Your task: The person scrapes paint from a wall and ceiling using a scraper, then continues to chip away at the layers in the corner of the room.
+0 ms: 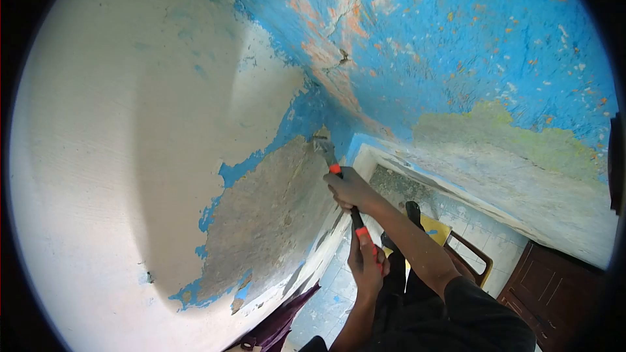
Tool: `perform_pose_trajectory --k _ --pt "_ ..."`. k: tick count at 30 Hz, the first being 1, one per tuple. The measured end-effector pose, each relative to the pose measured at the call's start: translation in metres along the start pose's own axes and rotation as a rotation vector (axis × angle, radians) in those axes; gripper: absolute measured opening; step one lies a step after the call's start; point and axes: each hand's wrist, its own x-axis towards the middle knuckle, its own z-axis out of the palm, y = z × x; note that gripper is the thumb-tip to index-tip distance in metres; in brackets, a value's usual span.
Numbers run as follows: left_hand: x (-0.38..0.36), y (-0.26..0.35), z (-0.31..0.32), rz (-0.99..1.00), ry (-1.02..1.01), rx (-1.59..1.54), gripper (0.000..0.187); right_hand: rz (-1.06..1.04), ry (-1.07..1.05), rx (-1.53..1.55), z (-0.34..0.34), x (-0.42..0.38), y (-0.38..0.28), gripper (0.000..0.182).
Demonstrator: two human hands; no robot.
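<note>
Both of my hands are wrapped around a long-handled scraper (pixel 328 154) with a red and black handle. My right hand (pixel 354 190) is closed on the upper part of the handle, nearer the metal head. Lower down, my left hand (pixel 368 262) grips the red end. The scraper's head is at the wall corner, against or very close to a grey patch of bare plaster (pixel 267 205). Blue paint (pixel 287 132) borders that patch, with whitish paint (pixel 176 91) covering much of the left wall.
To the right is a blue wall (pixel 443 32) with flaking spots and a crack. Below are a pale tiled floor (pixel 332 300), a wooden chair frame (pixel 479 257), a yellow surface (pixel 438 229) near my feet, purple cloth (pixel 280 319) and a brown wooden cabinet (pixel 548 287).
</note>
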Motion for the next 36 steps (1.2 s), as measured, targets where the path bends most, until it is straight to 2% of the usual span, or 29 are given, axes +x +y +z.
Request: perform_pose_trajectory --k 1,2,3,4,5,8,11,12,15,19,23,26,29,30,33,36 --pt "-0.005 0.006 0.000 0.021 0.011 0.025 0.040 -0.001 -0.016 0.000 0.005 -0.001 0.001 0.029" --pt "0.005 0.003 -0.004 -0.013 -0.018 0.029 0.043 0.021 0.125 -0.052 0.004 0.007 -0.004 0.032" --pt "0.015 0.004 -0.005 -0.051 -0.044 0.037 0.047 0.004 0.101 -0.023 0.002 0.008 -0.001 0.032" --pt "0.008 0.011 0.005 0.027 -0.057 0.034 0.050 -0.021 0.080 0.007 -0.001 0.010 0.003 0.033" --pt "0.006 0.007 0.001 0.022 -0.042 0.040 0.051 -0.052 0.060 0.026 -0.005 0.012 0.003 0.033" --pt "-0.005 0.006 -0.010 0.032 -0.041 0.002 0.053 -0.006 0.021 0.071 0.011 -0.001 0.006 0.033" --pt "0.031 0.005 -0.014 -0.005 -0.140 0.049 0.055 -0.041 0.220 -0.079 -0.009 0.029 0.000 0.029" --pt "0.033 0.012 -0.006 0.013 -0.111 0.040 0.049 -0.121 0.069 0.048 -0.018 0.028 -0.006 0.028" --pt "0.009 0.006 -0.009 0.032 -0.060 0.023 0.046 -0.023 0.123 -0.064 0.001 0.010 0.001 0.029" --pt "0.019 0.000 -0.013 0.000 -0.114 -0.015 0.054 -0.052 0.109 -0.053 -0.003 0.017 0.004 0.028" --pt "0.006 -0.006 -0.007 0.053 -0.055 -0.027 0.048 -0.074 0.050 -0.015 -0.001 0.011 0.011 0.033" --pt "0.016 -0.007 -0.010 0.062 -0.098 -0.007 0.047 -0.033 0.155 -0.118 0.007 0.009 0.005 0.033" --pt "0.037 -0.001 -0.014 0.017 -0.131 0.030 0.047 -0.157 0.109 -0.034 -0.019 0.031 -0.011 0.030" --pt "0.036 0.001 -0.015 0.027 -0.132 0.042 0.047 -0.180 0.163 -0.023 -0.017 0.036 -0.003 0.029" --pt "0.018 -0.020 -0.017 0.026 -0.074 0.002 0.044 -0.131 0.137 -0.150 -0.001 0.021 0.020 0.027" --pt "0.007 -0.042 -0.014 -0.020 -0.003 -0.124 0.038 -0.083 0.030 -0.150 -0.002 0.007 0.042 0.026"
